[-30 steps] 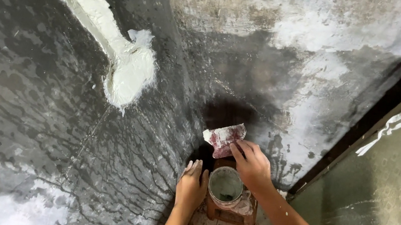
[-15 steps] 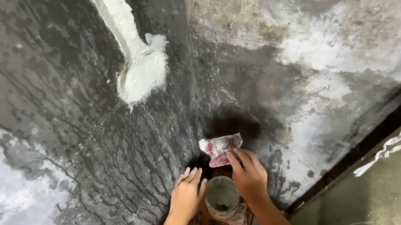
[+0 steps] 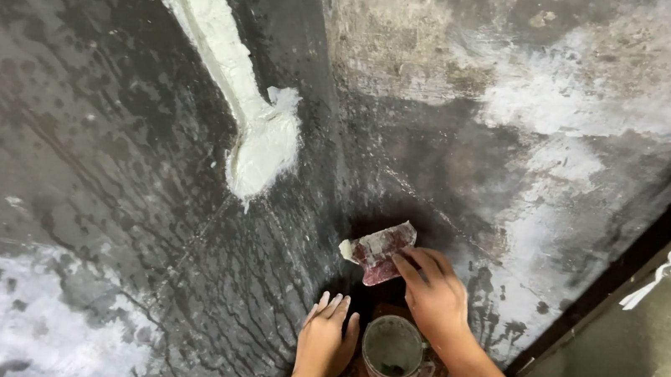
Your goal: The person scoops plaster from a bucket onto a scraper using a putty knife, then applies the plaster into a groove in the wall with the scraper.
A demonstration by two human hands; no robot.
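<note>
Head view shows the right hand clamped on a stiff, light, putty-smeared scraper, left hand flat, open against the wall.

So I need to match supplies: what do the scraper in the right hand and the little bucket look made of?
Scraper: looks like reddish plastic, smeared with white paste, though the coating leaves it uncertain. Bucket: seemingly plastic, pale, crusted round rim, dark inside.

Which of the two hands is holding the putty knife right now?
The right hand grips the putty knife above the small bucket; the left hand lies flat and empty on the dark wall.
</note>
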